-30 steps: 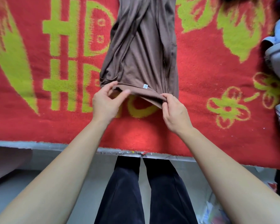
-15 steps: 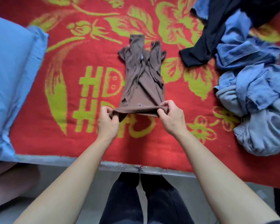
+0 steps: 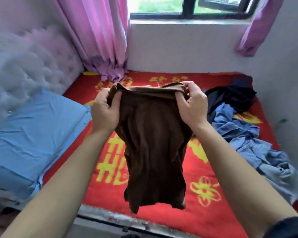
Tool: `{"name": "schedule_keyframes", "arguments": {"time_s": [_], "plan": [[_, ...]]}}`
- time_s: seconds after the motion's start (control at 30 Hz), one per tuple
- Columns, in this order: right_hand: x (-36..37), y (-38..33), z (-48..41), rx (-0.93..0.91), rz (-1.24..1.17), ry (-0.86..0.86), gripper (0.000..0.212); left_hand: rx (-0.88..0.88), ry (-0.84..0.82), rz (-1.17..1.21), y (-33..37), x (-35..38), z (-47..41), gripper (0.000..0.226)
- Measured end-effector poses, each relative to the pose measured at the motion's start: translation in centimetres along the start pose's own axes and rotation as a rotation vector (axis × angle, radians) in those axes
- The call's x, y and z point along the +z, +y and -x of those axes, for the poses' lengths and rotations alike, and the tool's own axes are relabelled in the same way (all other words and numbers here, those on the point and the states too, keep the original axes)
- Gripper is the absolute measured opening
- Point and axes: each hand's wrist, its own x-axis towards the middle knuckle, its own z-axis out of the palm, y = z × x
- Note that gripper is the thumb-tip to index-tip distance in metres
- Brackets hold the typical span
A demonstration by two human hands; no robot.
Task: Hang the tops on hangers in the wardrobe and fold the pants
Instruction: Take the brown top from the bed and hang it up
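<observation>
A brown garment (image 3: 153, 145) hangs in the air in front of me, above the red bed cover (image 3: 218, 213). My left hand (image 3: 104, 111) grips its top edge at the left corner. My right hand (image 3: 193, 104) grips the same edge at the right corner. The fabric is stretched between both hands and drops down loose, its lower end near the bed's front edge. A heap of blue denim and dark clothes (image 3: 244, 127) lies on the right side of the bed.
A blue pillow (image 3: 29, 134) lies at the left, against a tufted pale headboard (image 3: 24, 66). Pink curtains (image 3: 101, 36) hang at the far left and right of a window (image 3: 187, 7). A white wall stands close on the right.
Both hands have lifted the brown garment off the bed cover and raised it in the air. The view has tilted up from the bed to the room.
</observation>
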Motion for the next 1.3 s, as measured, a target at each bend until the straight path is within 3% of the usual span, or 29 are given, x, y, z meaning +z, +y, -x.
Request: {"name": "schedule_keyframes", "arguments": {"time_s": [0.1, 0.17, 0.4, 0.57, 0.67, 0.73, 0.87, 0.97, 1.13, 1.2, 1.3], "plan": [[0.7, 2.4, 2.5, 0.259, 0.087, -0.419, 0.022, -0.203, -0.201, -0.069, -2.0, -0.2, 2.9, 0.029], [1.1, 3.9, 5.0, 0.345, 0.114, -0.595, 0.028, -0.346, -0.270, -0.055, -3.8, -1.0, 5.8, 0.031], [2.6, -0.7, 9.7, 0.359, -0.037, -0.727, 0.040, -0.762, -0.300, 0.253, -5.7, -7.7, 10.9, 0.017], [4.1, -7.7, 12.2, 0.312, -0.219, -0.841, 0.047, -0.712, -0.128, 0.274, -4.4, -14.2, 12.8, 0.019], [5.2, -12.9, 15.1, 0.235, -0.273, -0.857, 0.042, -0.762, -0.057, 0.277, -3.7, -18.8, 15.8, 0.042], [5.8, -16.4, 17.9, 0.098, -0.263, -0.865, 0.025, -0.765, 0.072, 0.219, -3.7, -22.6, 18.9, 0.040], [6.1, -23.6, 26.1, -0.130, -0.273, -0.980, 0.032, -0.758, 0.259, 0.077, -3.1, -32.3, 27.1, 0.040], [6.0, -29.1, 32.6, -0.257, -0.281, -1.072, 0.014, -0.784, 0.397, -0.008, -1.8, -40.3, 33.4, 0.045], [5.6, -38.8, 43.3, -0.439, -0.229, -1.171, 0.052, -0.772, 0.574, -0.127, 0.9, -51.6, 43.7, 0.053], [6.0, -42.8, 47.2, -0.432, -0.298, -1.223, 0.057, -0.785, 0.663, -0.186, 1.9, -55.6, 46.8, 0.058], [6.3, -48.0, 52.7, -0.401, -0.457, -1.308, 0.053, -0.830, 0.820, -0.251, 2.9, -60.6, 51.2, 0.040]]}}
